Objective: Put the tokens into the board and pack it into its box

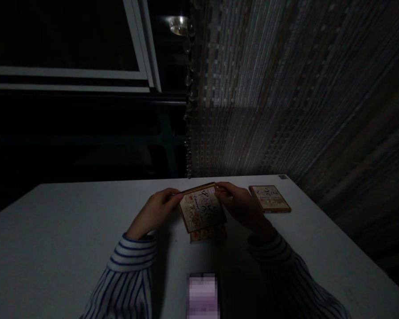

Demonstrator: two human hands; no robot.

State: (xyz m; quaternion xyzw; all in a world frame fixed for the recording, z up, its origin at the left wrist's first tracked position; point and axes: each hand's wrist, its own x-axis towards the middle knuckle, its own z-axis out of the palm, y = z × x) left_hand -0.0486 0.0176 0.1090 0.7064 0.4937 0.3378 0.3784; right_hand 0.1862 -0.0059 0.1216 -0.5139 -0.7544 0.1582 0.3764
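Observation:
Both hands hold the printed lid [201, 207] of a Chinese chess box, tilted, with dark Chinese characters and a brown border. My left hand [153, 212] pinches its left upper edge between thumb and fingers. At the upper right edge, my right hand [241, 204] grips it with the thumb on top. Beneath the lid, the front of the box's bottom [209, 241] shows on the table. Round chess pieces [204, 233] lie in it in a row; the lid hides the rest. Whether lid and bottom still touch, I cannot tell.
A second, closed box [271, 199] with the same print lies right of my right hand. The white table [86, 221] ends at a bead curtain [246, 110]. A small dark square [282, 177] marks its far right corner. A pixelated patch [202, 294] covers something near me.

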